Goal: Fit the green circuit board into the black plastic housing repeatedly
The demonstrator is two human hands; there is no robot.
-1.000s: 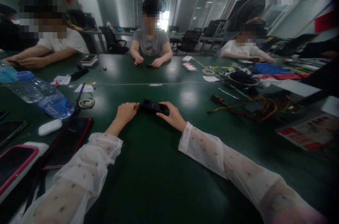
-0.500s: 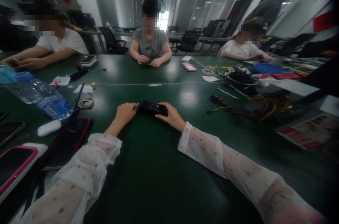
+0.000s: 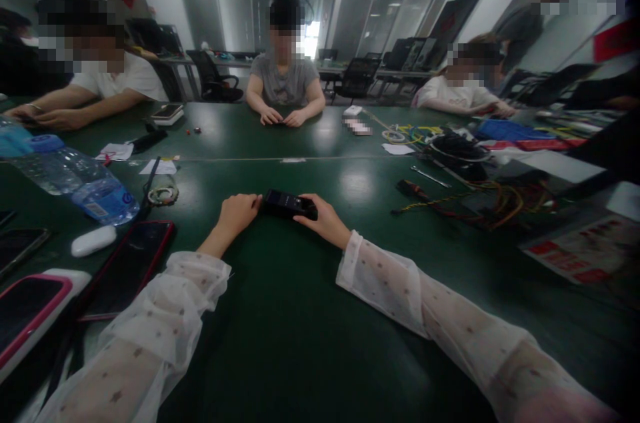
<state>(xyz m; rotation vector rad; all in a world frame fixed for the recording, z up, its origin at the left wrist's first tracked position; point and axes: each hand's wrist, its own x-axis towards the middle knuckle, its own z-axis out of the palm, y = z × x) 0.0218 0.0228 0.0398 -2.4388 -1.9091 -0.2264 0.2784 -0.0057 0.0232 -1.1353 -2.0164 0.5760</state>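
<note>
While the right hand [image 3: 325, 217] clasped one end of the black device [image 3: 285, 204], the left hand [image 3: 238, 215] curled at the other, its grip unclear; the device lay well in from the green counter [image 3: 295, 316]'s far edge.

An office workroom, black swivel chairs [image 3: 356, 78] placed by rear desks, glass partitions [image 3: 260, 3] set behind, a long green bench [image 3: 300, 316] shared by seated people, cables [image 3: 515, 203] heaped on it

Both forearms reach forward, right hand's fingers curled.
</note>
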